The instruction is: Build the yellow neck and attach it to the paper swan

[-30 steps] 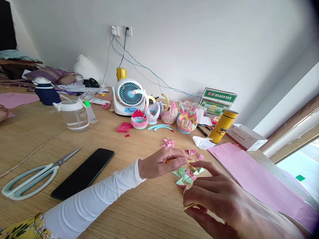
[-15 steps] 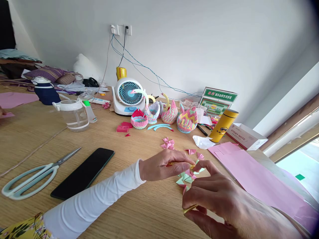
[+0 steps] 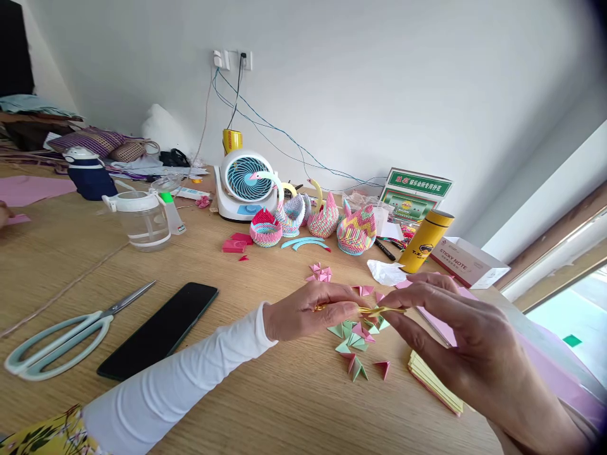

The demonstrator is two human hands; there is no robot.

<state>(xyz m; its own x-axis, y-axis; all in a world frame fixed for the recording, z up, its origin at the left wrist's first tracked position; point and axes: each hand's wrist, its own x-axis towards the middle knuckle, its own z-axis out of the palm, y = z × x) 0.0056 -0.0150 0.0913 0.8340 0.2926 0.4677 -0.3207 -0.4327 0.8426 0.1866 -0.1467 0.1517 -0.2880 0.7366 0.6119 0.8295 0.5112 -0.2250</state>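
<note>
My left hand (image 3: 310,309) is closed around a short strip of gold folded paper pieces (image 3: 365,310), whose end sticks out past its fingertips. My right hand (image 3: 459,328) pinches a gold folded paper piece (image 3: 391,309) between thumb and fingers, touching the end of that strip. Exactly how the two fit together is too small to tell. Beneath both hands lie green paper triangles (image 3: 351,339) and pink ones (image 3: 382,369). A stack of yellow paper slips (image 3: 434,382) lies below my right hand, partly hidden by it.
Scissors (image 3: 80,328) and a phone (image 3: 159,328) lie on the left. Behind stand folded-paper swans (image 3: 323,215), a fan (image 3: 246,183) and a water jug (image 3: 142,221). A yellow flask (image 3: 427,240) and pink sheets (image 3: 535,354) are on the right. Another person's hand (image 3: 4,213) shows at the left edge.
My right hand has risen, bringing its gold paper piece up to the strip in my left hand. The yellow slips now show beneath it. My left hand stays nearly still.
</note>
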